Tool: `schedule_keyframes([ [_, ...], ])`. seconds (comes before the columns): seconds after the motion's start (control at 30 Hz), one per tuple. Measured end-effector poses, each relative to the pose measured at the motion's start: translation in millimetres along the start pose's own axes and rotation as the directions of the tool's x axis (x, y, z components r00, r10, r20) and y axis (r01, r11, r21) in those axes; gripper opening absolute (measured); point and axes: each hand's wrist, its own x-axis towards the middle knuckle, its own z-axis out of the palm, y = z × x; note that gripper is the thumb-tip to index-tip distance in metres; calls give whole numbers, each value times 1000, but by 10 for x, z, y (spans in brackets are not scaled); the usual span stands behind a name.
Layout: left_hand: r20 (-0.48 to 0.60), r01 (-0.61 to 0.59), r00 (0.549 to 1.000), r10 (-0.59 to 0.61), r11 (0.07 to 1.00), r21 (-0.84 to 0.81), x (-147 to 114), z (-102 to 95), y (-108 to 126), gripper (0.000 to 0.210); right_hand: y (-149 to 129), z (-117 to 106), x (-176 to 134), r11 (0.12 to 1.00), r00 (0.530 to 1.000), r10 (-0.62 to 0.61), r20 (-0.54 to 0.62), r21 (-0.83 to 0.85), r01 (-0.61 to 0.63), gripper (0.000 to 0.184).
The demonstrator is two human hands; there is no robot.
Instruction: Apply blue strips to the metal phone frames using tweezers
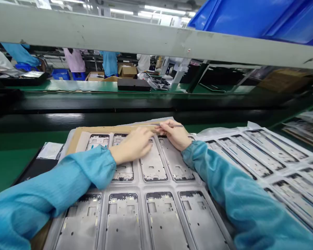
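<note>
Right hand (pixel 175 134) pinches slim metal tweezers (pixel 169 125) at the far edge of the grey moulded plastic tray (pixel 141 180); left hand (pixel 134 145) rests flat, fingers loosely curled, on a silver-grey rectangular phone mid-frame (pixel 153 163) in the back row. Best to keep that frame pressed steady and the tips low.

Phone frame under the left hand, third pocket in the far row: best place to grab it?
Likely the near short end of the phone frame, from above on the person's side. It lies flat in the tray, the near half exposed; the left hand covers the far end.
</note>
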Motion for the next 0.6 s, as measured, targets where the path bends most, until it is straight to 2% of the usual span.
schedule_keyframes([
  [0.13, 144, -271, 957, 254, 955, 121, 68, 220, 112, 24, 138, -50, -36, 999, 999, 2, -48, 43, 0, 33],
  [0.27, 215, -418, 902, 374, 882, 217, 81, 202, 110, 20, 151, -83, -38, 999, 999, 4, -48, 42, -2, 31],
  [0.4, 247, -477, 875, 416, 827, 299, 103, 111, 130, 16, 154, -77, -35, 999, 999, -18, -37, 48, 19, 31],
  [0.5, 250, -475, 878, 408, 811, 342, 109, 13, 209, 14, 155, -68, -40, 998, 999, -29, -29, 60, 30, 31],
  [0.6, 240, -453, 889, 390, 823, 341, 92, -172, 257, 15, 155, -60, -38, 997, 999, -22, -30, 69, 24, 30],
])
